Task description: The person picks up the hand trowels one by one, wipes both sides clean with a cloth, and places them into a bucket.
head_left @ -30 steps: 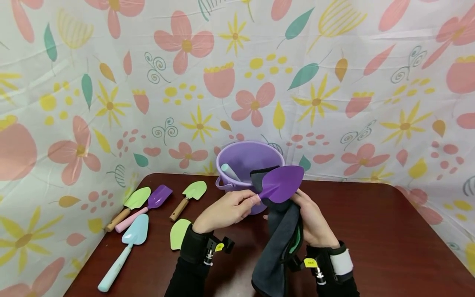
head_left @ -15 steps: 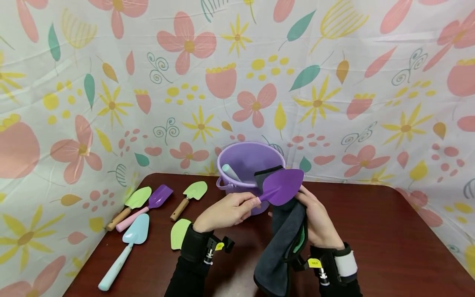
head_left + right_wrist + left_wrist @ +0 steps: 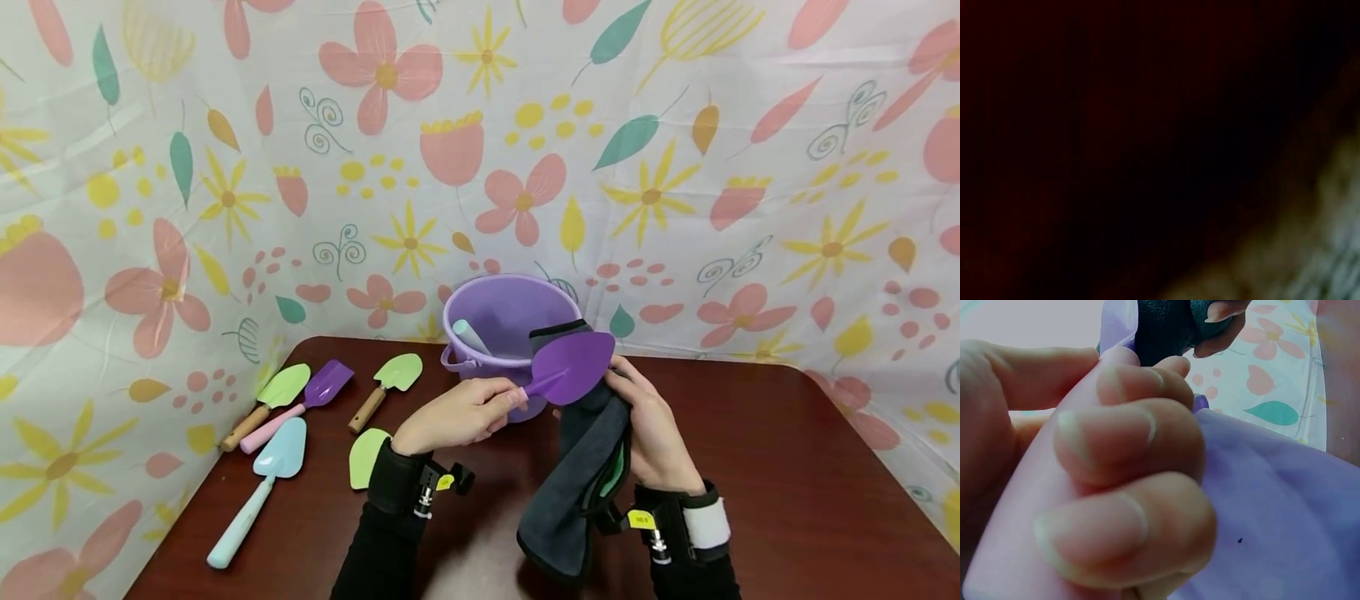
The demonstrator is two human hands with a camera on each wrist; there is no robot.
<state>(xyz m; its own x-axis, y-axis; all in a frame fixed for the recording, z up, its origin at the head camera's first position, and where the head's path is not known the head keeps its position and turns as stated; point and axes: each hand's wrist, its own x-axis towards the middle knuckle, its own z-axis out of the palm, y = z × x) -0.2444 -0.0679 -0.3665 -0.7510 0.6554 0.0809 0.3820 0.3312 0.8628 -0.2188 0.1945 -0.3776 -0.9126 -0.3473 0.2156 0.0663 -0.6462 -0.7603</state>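
1. I find a flowered backdrop (image 3: 525, 50) behind the brown table (image 3: 780, 467).
2. Purple bucket (image 3: 521, 308): at the table's far edge, by the backdrop.
3. Dark grey cloth (image 3: 573, 492): hanging folded before the bucket, green showing inside the fold.
4. Right hand (image 3: 656, 425): I record it gripping the cloth. The right wrist view is too dark for me to read.
5. Left hand (image 3: 453, 414): fingers curled round the pink handle of 1 purple trowel (image 3: 576, 367).
6. That trowel is held in front of the bucket, its blade overlapping the cloth; I cannot tell whether they touch.
7. On the table's left side I log 1 pale blue trowel (image 3: 255, 496), 1 purple scoop (image 3: 328, 382) and 2 wooden-handled green trowels (image 3: 399, 372).
8. Green blade (image 3: 366, 458): beside the left wrist, partly hidden.
9. Pale blue handle (image 3: 470, 337): leaning inside the bucket.
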